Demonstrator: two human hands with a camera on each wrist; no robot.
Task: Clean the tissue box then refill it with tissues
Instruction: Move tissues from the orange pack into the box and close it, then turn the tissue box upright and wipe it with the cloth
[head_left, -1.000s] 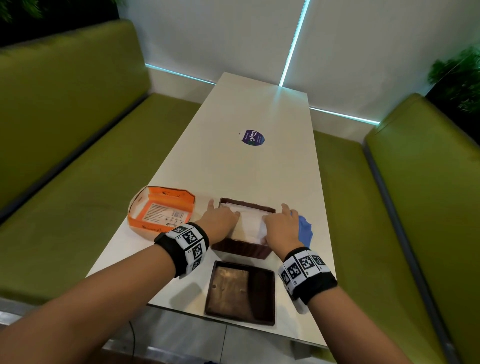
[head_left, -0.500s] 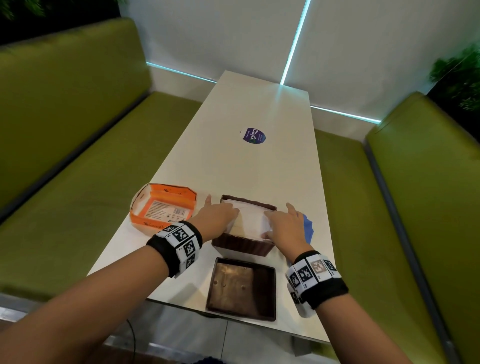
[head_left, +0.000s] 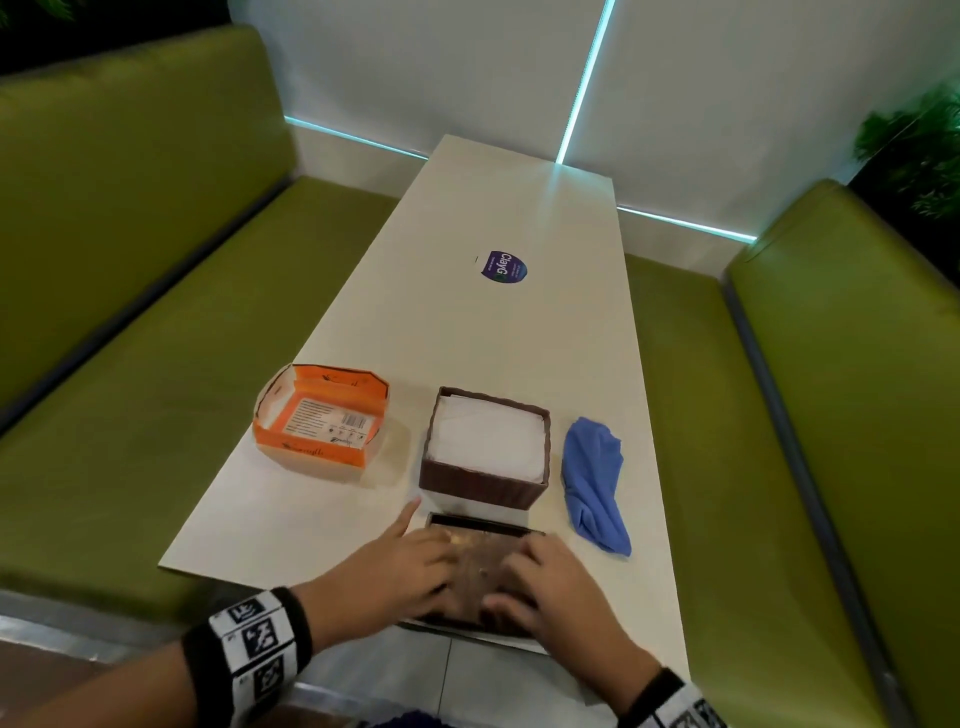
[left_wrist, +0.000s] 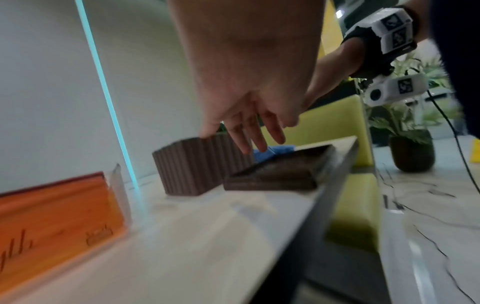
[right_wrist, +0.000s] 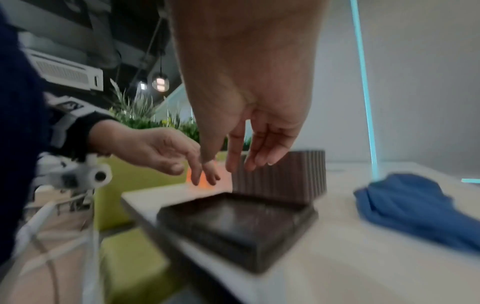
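The brown ribbed tissue box (head_left: 483, 483) stands open-topped on the table, filled with a stack of white tissues (head_left: 488, 434). Its flat brown lid (head_left: 480, 530) lies at the table's near edge, just in front of the box. My left hand (head_left: 400, 566) and right hand (head_left: 540, 582) hover side by side over the lid. In the wrist views the fingers (left_wrist: 249, 135) (right_wrist: 249, 152) hang relaxed above the lid (right_wrist: 233, 224), holding nothing. The head view does not show whether they touch it.
An opened orange tissue pack (head_left: 322, 421) sits left of the box. A crumpled blue cloth (head_left: 595, 483) lies to its right. The white table (head_left: 498, 338) runs away between two green benches (head_left: 130, 312); the lid overhangs the near edge slightly.
Both hands have left the tissue stack in the box and drawn back toward me, over the lid at the near edge. The box and tissues stay put.
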